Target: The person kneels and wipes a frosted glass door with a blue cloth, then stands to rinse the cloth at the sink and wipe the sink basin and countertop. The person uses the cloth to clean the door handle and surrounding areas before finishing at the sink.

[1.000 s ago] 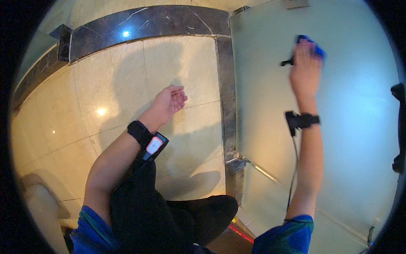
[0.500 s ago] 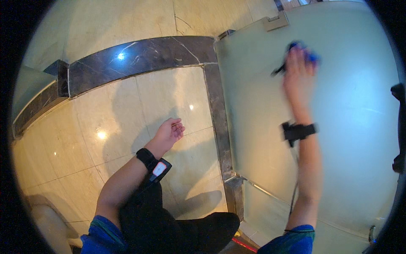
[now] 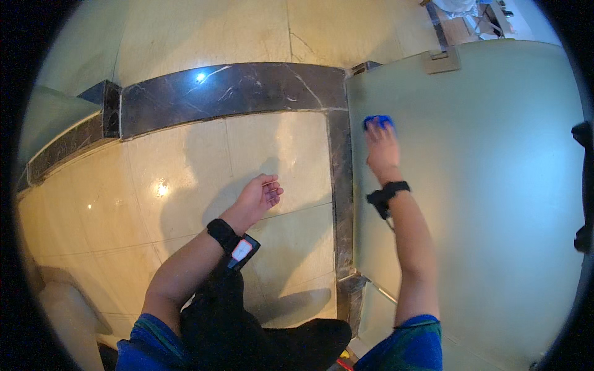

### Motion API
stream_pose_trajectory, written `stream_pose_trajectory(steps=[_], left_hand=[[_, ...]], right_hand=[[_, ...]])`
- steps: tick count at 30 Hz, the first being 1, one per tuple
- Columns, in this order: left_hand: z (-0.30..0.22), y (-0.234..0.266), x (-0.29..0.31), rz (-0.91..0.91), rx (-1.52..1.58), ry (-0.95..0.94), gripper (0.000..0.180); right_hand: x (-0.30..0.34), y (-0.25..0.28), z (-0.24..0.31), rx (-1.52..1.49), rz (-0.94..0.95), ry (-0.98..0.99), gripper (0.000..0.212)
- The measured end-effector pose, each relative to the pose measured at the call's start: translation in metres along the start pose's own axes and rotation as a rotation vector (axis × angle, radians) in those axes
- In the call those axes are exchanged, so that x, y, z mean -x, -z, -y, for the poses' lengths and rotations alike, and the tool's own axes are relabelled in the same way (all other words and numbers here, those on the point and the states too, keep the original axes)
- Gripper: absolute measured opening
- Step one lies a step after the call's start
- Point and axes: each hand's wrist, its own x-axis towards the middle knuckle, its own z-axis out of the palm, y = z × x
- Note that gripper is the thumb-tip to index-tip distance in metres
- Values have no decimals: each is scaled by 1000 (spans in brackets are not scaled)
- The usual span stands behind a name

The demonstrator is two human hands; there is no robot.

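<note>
My right hand presses a bunched blue cloth against the frosted glass panel, close to the panel's left edge. The cloth shows past the fingertips; the palm covers the rest of it. Over the tiled floor hangs my left hand, palm turned inward, with its fingers loosely bent and nothing in them. It touches nothing.
Dark marbled stone edging runs across the far side of the tiles and down beside the glass. A metal hinge plate sits at the panel's far edge. Assorted items lie beyond it at upper right.
My right hand has slid the cloth left and nearer over the glass, toward the stone edging. The left hand keeps its loose pose while the view has shifted a little.
</note>
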Motion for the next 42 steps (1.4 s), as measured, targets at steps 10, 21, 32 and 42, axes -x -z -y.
stream_pose_trajectory(steps=[10, 21, 32, 42], left_hand=[[-9, -10, -10, -9, -39, -58, 13], [-13, 21, -13, -28, 113, 40, 13], [-52, 20, 3, -42, 83, -13, 13], [-58, 21, 25, 5, -14, 58, 14]], right_hand=[[9, 122, -85, 293, -206, -138, 55], [-101, 56, -67, 329, -65, -26, 57], [-29, -14, 32, 254, 630, 353, 50], [-84, -63, 16, 341, 172, 135, 46]])
